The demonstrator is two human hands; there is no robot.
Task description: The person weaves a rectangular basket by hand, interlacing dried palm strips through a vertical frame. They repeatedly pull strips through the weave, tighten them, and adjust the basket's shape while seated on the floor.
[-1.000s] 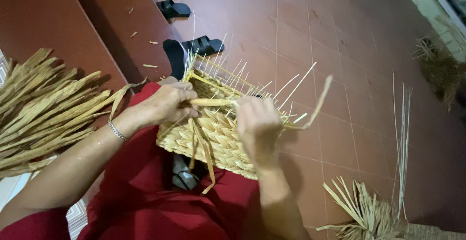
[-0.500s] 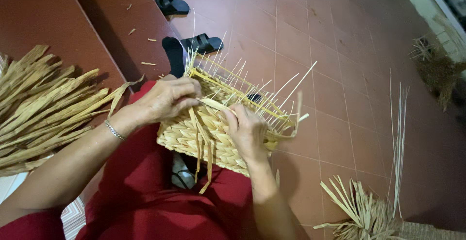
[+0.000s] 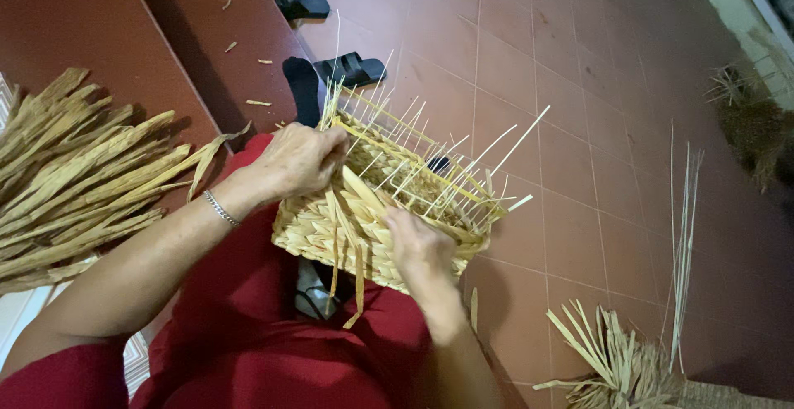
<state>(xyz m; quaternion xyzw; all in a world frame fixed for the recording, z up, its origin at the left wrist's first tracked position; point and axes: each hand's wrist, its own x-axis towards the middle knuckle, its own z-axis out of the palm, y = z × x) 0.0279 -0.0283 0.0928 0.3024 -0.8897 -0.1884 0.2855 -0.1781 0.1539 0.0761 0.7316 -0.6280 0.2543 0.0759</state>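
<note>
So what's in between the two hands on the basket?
In the head view, flat woven straw strips on the basket's near wall lie between the left hand and the right hand; some loose ends dangle down.

A woven basket [image 3: 376, 219] is resting on the person's lap, the left hand [image 3: 302, 161] gripping its far-left rim, the right hand [image 3: 418, 243] pressing its near side. A bundle of strips [image 3: 74, 181] is lying left; sandals [image 3: 351, 68] are sitting beyond

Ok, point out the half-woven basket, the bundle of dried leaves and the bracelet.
half-woven basket [image 3: 318, 235]: head view, on its woven side wall.
bundle of dried leaves [image 3: 78, 181]: head view, middle of the pile.
bracelet [image 3: 221, 208]: head view, on the chain at the left wrist.
</note>
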